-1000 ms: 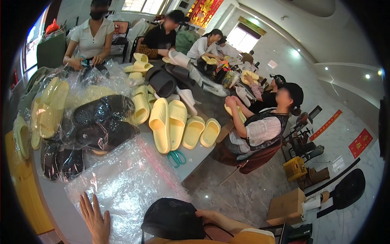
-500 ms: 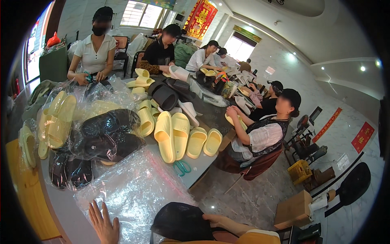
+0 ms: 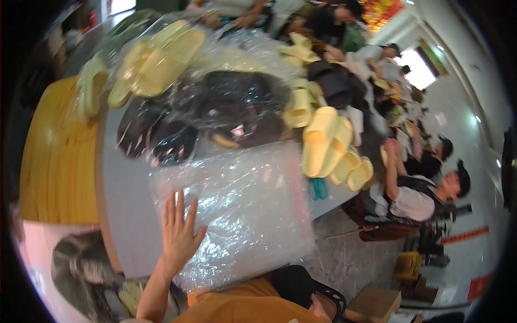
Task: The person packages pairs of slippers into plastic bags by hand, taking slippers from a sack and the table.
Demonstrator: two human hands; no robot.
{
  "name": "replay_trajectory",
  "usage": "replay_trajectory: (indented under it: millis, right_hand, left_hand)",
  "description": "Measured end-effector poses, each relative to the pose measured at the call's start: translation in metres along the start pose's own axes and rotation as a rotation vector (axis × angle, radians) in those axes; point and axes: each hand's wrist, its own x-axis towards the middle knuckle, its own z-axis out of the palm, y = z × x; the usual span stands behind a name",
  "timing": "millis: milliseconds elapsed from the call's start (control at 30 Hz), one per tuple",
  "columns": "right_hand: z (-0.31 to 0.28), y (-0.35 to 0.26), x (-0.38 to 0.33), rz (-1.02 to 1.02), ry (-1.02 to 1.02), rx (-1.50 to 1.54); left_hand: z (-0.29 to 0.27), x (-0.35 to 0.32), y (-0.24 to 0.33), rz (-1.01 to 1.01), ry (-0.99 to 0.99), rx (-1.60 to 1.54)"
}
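Clear plastic bags [image 3: 245, 220] beneath spread fingers [image 3: 180, 210] of left hand [image 3: 182, 237], right hand's [image 3: 320, 310] grip unclear

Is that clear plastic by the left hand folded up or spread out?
Spread out: the plastic lies broadly flat, its pink edge well across from the side where the left hand rests.

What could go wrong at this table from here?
The clear plastic under the left hand could slide off toward the orange top it reaches. The rightmost yellow slipper, near the edge of the grey table, might get knocked off. The teal scissors beside the plastic might snag it.
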Motion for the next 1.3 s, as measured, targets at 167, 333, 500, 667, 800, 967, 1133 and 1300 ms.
replay_trajectory:
  millis: [167,333,500,667,800,967,1133,1300]
  right_hand:
    - [0.013,-0.034,0.048,0.047,-0.16,-0.162]
    - [0.026,-0.078,0.098,0.068,-0.308,-0.321]
    - [0.026,-0.127,0.139,0.11,-0.445,-0.485]
    - [0.013,-0.217,0.154,0.158,-0.619,-0.763]
    - [0.089,-0.357,0.056,-0.742,-0.287,-1.337]
    - [0.253,-0.383,-0.067,-1.694,-0.375,-1.232]
    - [0.3,-0.318,-0.035,-1.914,-0.713,-1.66]
    - [0.296,-0.288,0.017,-1.912,-0.717,-1.755]
  left_hand:
    - [0.003,-0.006,-0.011,-0.037,-0.001,0.039]
    - [0.002,-0.01,-0.007,-0.039,-0.013,0.062]
    - [0.002,-0.005,-0.002,-0.069,-0.055,0.115]
    - [0.003,-0.007,-0.002,-0.063,-0.086,0.116]
    - [0.002,-0.011,-0.002,-0.053,-0.11,0.234]
    - [-0.004,-0.004,-0.004,-0.024,-0.125,0.281]
    - [-0.009,0.011,0.005,-0.011,-0.079,0.268]
    - [0.015,-0.005,-0.001,-0.02,0.065,0.169]
